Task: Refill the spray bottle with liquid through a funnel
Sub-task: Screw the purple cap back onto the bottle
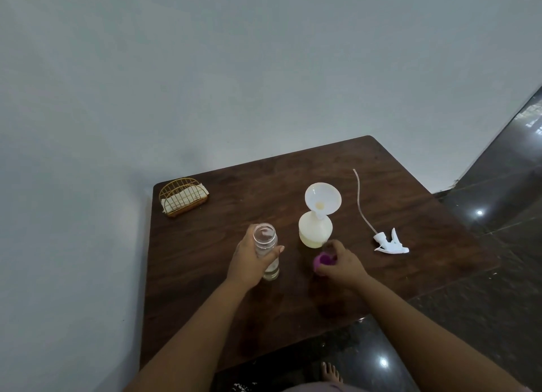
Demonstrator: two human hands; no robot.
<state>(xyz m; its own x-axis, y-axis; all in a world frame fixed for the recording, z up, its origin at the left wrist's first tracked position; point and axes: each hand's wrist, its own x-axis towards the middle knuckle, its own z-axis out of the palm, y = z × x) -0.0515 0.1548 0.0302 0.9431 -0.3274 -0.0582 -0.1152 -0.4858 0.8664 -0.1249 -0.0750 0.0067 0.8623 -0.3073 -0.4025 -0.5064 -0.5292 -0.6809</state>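
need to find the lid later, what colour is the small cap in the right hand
Purple, clearest in the head view: small round plastic cap.

Both forearms come in from the bottom edge on my feed, bare, angled up and inward toward each other. Left hand is wrapped around something upright: thumb lies across the near side pointing right, fingers curl around the far side, so that grip is closed and the wrist looks fairly straight. Right hand sits a bit lower and to the right, palm down, knuckles toward me, fingers bunched and pinching a small item at the fingertips. Its wrist bends slightly inward. The two hands are near each other but not touching. A bare foot peeks out down at the bottom between the arms.
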